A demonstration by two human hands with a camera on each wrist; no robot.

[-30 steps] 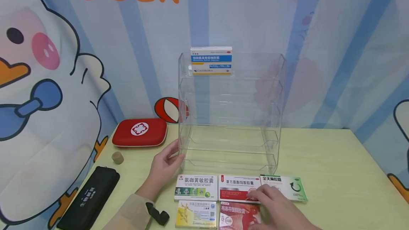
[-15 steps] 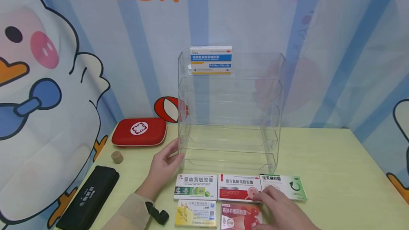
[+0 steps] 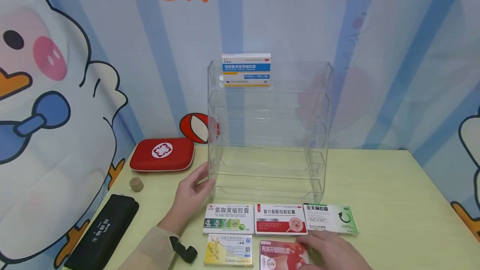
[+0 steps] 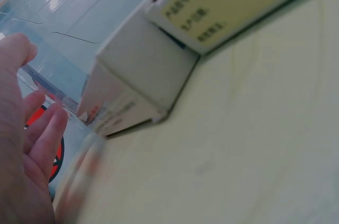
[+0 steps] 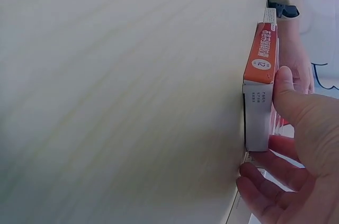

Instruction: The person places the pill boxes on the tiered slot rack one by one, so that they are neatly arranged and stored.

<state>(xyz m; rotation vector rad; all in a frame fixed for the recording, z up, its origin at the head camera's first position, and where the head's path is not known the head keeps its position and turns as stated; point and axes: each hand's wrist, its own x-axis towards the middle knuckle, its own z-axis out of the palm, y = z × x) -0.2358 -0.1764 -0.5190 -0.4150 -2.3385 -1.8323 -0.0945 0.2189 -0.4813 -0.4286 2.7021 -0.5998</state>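
In the head view, my right hand holds the right end of a red medicine box lying on the table. The right wrist view shows its thumb on the near edge of that red box and the fingers by the far edge. My left hand rests at the lower left side of a clear acrylic tiered rack. In the left wrist view its thumb and loosely bent fingers stand apart, beside the rack's panel. A blue-and-white medicine box stands at the left of the rack's top tier.
In front of the rack lie a green-and-white box, a red-and-white box, a white box with a green end and a yellow box. A red case, a cork-like stub and a black pouch lie left.
My right hand has shifted a little downward and right, and the red box has slid slightly right and toward me, away from the boxes beside it. My left hand stays at the rack.
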